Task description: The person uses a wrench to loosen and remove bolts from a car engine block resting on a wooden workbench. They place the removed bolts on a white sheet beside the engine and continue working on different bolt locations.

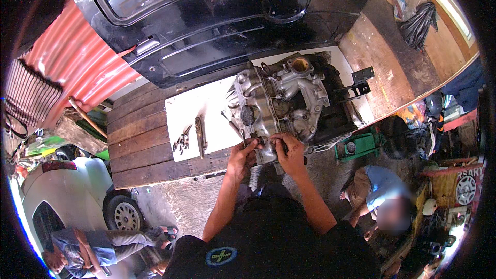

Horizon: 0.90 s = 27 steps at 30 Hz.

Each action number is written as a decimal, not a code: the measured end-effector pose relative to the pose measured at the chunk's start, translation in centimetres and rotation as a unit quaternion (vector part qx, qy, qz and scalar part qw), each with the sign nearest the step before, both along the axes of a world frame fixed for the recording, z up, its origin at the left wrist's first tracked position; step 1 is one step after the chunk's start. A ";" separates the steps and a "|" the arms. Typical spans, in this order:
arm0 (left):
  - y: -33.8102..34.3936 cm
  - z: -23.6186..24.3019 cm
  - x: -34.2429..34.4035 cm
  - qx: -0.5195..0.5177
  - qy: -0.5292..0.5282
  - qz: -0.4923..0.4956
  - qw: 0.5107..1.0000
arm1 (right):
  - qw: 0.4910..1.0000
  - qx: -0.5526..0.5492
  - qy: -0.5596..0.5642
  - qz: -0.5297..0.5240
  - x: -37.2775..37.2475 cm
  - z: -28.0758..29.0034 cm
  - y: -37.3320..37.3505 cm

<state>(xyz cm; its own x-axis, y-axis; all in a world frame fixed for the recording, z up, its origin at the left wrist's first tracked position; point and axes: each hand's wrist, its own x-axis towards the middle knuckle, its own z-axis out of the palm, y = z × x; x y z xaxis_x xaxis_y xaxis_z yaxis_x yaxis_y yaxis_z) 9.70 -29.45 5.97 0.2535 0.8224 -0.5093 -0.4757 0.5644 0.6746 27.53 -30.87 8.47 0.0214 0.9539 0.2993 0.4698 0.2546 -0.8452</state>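
Observation:
A grey metal engine block (281,101) lies on a white sheet (217,108) on a wooden platform (139,142). My left hand (243,156) and my right hand (289,150) are both at the engine's near edge, fingers curled around a small part there. What exactly they grip is hidden by the fingers. A thin rod-like tool (233,125) lies just left of my left hand.
Loose bolts (182,139) and a long metal tool (200,134) lie on the white sheet. A black car door panel (217,15) leans behind. A white car (67,196) stands at left. One person crouches at right (374,194), another sits at lower left (93,248).

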 end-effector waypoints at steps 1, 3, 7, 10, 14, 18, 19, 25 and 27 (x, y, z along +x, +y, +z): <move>0.1 -0.6 -0.1 -0.013 -0.035 0.004 0.999 | 1.000 -0.004 0.000 -0.005 0.0 -0.3 0.0; 0.0 -1.5 -0.2 -0.036 -0.100 0.010 0.994 | 1.000 -0.010 0.002 -0.015 -0.2 -1.3 0.0; 0.5 -1.9 0.2 -0.042 -0.071 0.009 0.997 | 0.998 0.051 -0.030 -0.028 -0.3 -1.3 0.2; 0.8 -1.7 0.0 -0.076 -0.069 0.007 0.995 | 0.997 0.056 -0.044 -0.030 -0.4 -0.4 0.2; 1.0 -1.7 -1.5 -0.065 -0.086 -0.023 0.994 | 0.994 0.075 -0.063 -0.045 -0.3 -0.6 0.0; 0.8 -3.4 -2.4 -0.036 -0.154 -0.053 0.986 | 0.995 0.063 -0.057 -0.045 -0.6 -0.5 -0.3; 1.0 -3.9 -2.3 -0.039 -0.136 -0.044 0.989 | 0.996 0.060 -0.050 -0.044 -0.6 -0.4 -0.1; 0.8 -2.4 -0.8 -0.028 -0.072 -0.035 0.996 | 0.998 -0.010 -0.042 -0.049 -0.6 -0.1 -0.4; 1.0 -1.8 -0.4 -0.039 -0.058 -0.029 0.997 | 0.998 -0.019 -0.038 -0.044 -0.6 0.3 -0.2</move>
<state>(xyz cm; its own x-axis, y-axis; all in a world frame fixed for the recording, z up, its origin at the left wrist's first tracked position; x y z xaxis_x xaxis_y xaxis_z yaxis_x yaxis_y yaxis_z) 9.25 -28.47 4.17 0.3603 0.7639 -0.5353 -0.5141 0.6415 0.5694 26.94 -31.08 8.78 0.0836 0.9602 0.2666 0.5515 0.1782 -0.8149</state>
